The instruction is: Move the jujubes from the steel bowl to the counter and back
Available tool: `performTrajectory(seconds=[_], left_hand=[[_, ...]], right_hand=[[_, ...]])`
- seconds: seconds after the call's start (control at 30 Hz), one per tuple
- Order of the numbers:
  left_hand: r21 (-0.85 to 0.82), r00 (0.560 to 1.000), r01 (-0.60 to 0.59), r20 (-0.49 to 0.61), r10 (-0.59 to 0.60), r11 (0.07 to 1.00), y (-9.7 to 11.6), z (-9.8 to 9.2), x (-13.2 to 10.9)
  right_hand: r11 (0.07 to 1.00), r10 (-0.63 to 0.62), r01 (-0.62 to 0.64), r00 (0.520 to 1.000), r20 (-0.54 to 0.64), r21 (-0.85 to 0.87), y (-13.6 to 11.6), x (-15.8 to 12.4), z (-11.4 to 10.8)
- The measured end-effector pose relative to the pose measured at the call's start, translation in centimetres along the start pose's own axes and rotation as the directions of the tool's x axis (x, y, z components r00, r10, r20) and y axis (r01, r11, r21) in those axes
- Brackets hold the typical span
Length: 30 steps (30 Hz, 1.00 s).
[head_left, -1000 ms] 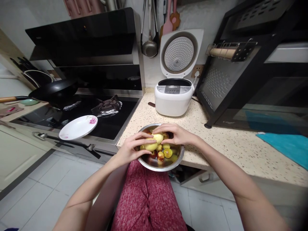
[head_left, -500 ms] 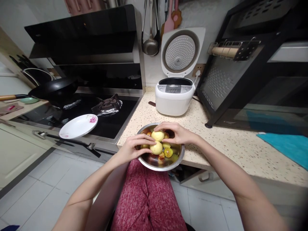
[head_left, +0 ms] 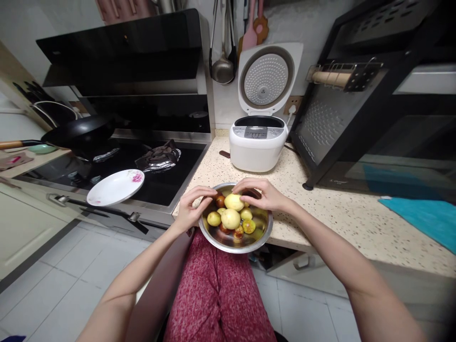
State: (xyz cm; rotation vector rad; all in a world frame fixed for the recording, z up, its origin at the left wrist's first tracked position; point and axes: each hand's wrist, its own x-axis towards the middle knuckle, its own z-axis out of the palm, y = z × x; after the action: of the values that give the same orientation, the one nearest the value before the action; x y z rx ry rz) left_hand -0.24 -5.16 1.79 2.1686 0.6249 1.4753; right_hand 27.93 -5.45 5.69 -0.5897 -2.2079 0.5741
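Note:
A steel bowl [head_left: 261, 240] sits at the counter's front edge, partly over my lap. It holds several small green-and-brown fruits that look like jujubes [head_left: 214, 219] and two larger pale yellow, smooth round pieces. My right hand [head_left: 261, 194] has its fingers and thumb around the farther pale yellow piece [head_left: 233, 203], which lies in the bowl. The nearer pale yellow piece [head_left: 231, 219] rests free on the small fruits. At the bowl's left rim is my left hand [head_left: 194, 207], thumb and fingers apart, with nothing between them. Its fingertips come close to a reddish-brown jujube [head_left: 220, 201].
Behind the bowl stands a white rice cooker [head_left: 258, 147] with its lid raised. A floral white plate [head_left: 116, 188] lies at the stove's front edge, and a black wok [head_left: 78, 130] sits farther left. To the right are a dark oven [head_left: 388, 142] and a blue cloth [head_left: 423, 221].
My left hand has let go of the nearer pale yellow piece and drawn back left to the bowl's rim. My right hand stays at the other pale yellow piece.

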Motion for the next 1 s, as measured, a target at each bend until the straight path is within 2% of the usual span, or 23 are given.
performTrajectory(seconds=[0.07, 0.17, 0.23, 0.27, 0.3, 0.37, 0.43, 0.53, 0.63, 0.73, 0.83, 0.9, 1.0], left_hand=[[-0.009, 0.994, 0.095, -0.056, -0.095, 0.995, -1.4, 0.1, -0.2], [-0.103, 0.962, 0.256, -0.071, -0.263, 0.961, -3.0, 0.2, -0.4], [-0.185, 0.95, 0.288, -0.069, -0.305, 0.939, -3.6, 0.2, -0.5], [-0.211, 0.955, 0.27, -0.066, -0.289, 0.94, -3.7, 0.1, -0.6], [-0.216, 0.968, 0.226, -0.058, -0.243, 0.95, -3.7, 0.0, -0.7], [-0.175, 0.997, 0.074, -0.024, -0.08, 0.982, -3.4, -0.2, -0.9], [-0.1, 0.99, -0.128, 0.054, 0.134, 0.987, -2.9, -0.4, -1.1], [-0.027, 0.902, -0.395, 0.179, 0.393, 0.918, -2.0, -0.6, -1.3], [0.033, 0.794, -0.577, 0.258, 0.551, 0.816, -1.2, -0.3, -1.2], [0.087, 0.696, -0.696, 0.322, 0.641, 0.712, -0.5, 0.2, -1.0], [0.146, 0.633, -0.758, 0.399, 0.663, 0.636, 0.2, 0.6, -1.1], [0.173, 0.63, -0.757, 0.448, 0.634, 0.63, 0.6, 0.8, -1.3], [0.176, 0.665, -0.715, 0.471, 0.58, 0.677, 0.9, 0.9, -1.7]], right_hand=[[0.999, 0.017, -0.018, 0.999, -0.041, -0.03, 0.1, 0.0, 0.0], [0.995, 0.059, -0.067, 0.992, -0.109, -0.069, 0.3, 0.0, 0.0], [0.992, 0.079, -0.092, 0.987, -0.141, -0.084, 0.5, 0.1, -0.2], [0.991, 0.084, -0.099, 0.984, -0.155, -0.091, 0.7, 0.1, -0.2], [0.99, 0.087, -0.105, 0.982, -0.169, -0.099, 0.9, 0.1, -0.3], [0.986, 0.091, -0.116, 0.977, -0.193, -0.121, 1.2, 0.1, -0.4], [0.982, 0.095, -0.126, 0.974, -0.204, -0.144, 1.5, 0.1, -0.4], [0.977, 0.098, -0.133, 0.976, -0.196, -0.169, 1.7, 0.0, -0.4], [0.973, 0.097, -0.132, 0.978, -0.185, -0.187, 1.7, 0.0, -0.3], [0.971, 0.097, -0.131, 0.98, -0.175, -0.199, 1.7, -0.1, -0.4], [0.969, 0.093, -0.129, 0.98, -0.174, -0.21, 1.8, -0.1, -0.3], [0.969, 0.087, -0.124, 0.981, -0.173, -0.214, 1.8, -0.1, -0.3], [0.97, 0.084, -0.122, 0.98, -0.18, -0.212, 1.9, -0.1, -0.3]])
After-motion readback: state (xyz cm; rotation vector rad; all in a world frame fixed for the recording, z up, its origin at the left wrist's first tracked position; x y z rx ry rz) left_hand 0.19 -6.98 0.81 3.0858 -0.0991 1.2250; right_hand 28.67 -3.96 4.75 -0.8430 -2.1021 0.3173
